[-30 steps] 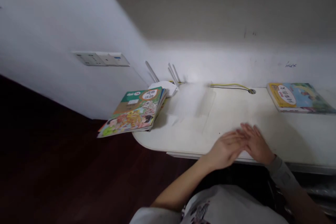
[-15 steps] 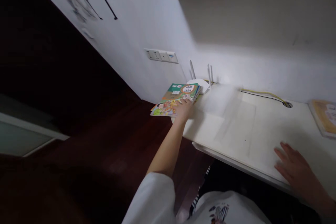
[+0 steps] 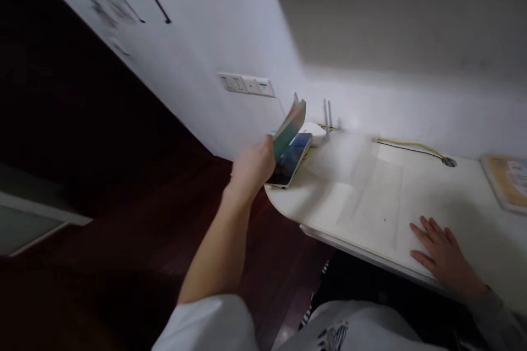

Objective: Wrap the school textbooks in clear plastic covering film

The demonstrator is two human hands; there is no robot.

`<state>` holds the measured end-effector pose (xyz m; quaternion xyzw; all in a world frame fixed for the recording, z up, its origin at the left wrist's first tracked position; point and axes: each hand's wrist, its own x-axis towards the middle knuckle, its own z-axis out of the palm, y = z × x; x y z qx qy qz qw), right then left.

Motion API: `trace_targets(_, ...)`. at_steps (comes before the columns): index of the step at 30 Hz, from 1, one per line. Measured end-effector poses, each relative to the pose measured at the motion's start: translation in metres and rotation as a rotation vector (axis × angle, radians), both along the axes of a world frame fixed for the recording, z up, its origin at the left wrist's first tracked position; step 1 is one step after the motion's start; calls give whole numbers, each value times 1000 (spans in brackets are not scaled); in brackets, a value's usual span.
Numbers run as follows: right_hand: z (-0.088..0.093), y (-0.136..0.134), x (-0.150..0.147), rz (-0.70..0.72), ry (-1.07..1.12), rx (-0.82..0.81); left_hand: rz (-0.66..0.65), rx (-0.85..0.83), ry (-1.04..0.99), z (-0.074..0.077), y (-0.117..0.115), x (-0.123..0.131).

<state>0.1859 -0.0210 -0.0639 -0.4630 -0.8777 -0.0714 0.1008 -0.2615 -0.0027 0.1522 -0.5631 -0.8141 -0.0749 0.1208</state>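
Note:
My left hand (image 3: 253,167) is closed around the near end of a thin green textbook (image 3: 289,132), lifted and tilted at the left end of the desk. Beneath it a dark blue book (image 3: 291,160) lies on top of other books, whose edges barely show. Motion blurs the hand and the lifted book. My right hand (image 3: 442,255) rests on the white desktop (image 3: 370,205) near its front edge, fingers spread and holding nothing.
A white router (image 3: 315,132) with upright antennas stands behind the books. Yellow and black cables (image 3: 411,146) run along the wall to a cable hole (image 3: 449,162). An orange-covered book (image 3: 508,181) lies at the right. A socket panel (image 3: 246,84) is on the wall.
My left hand has lifted the green textbook off the pile and tilted it, uncovering the dark blue book. My right hand has shifted slightly left on the desktop.

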Motion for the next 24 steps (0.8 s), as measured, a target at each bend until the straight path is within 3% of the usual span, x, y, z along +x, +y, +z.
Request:
trace_targets(3,8,-2,-1,-54,15,2,-204,257,-300,15,-20,14)
trace_targets(5,12,-3,2,-113,23,12,-365,378,-619,9,-21,29)
trace_targets(7,13,-5,9,-181,23,14,-478,418,-952,-9,-13,49)
trace_targets(10,10,-11,22,-244,7,3,-550,333,-1408,-49,4,90)
trace_targets(14,8,-18,31,-254,-3,-20,-491,94,-1801,-103,15,134)
trace_targets(16,9,-20,32,-260,6,-34,-423,76,-1841,-125,16,142)
trace_targets(19,11,-20,30,-267,25,-45,-334,97,-1749,-147,14,137)
trace_targets(24,13,-20,30,-251,42,-68,-311,18,-1214,-160,13,113)
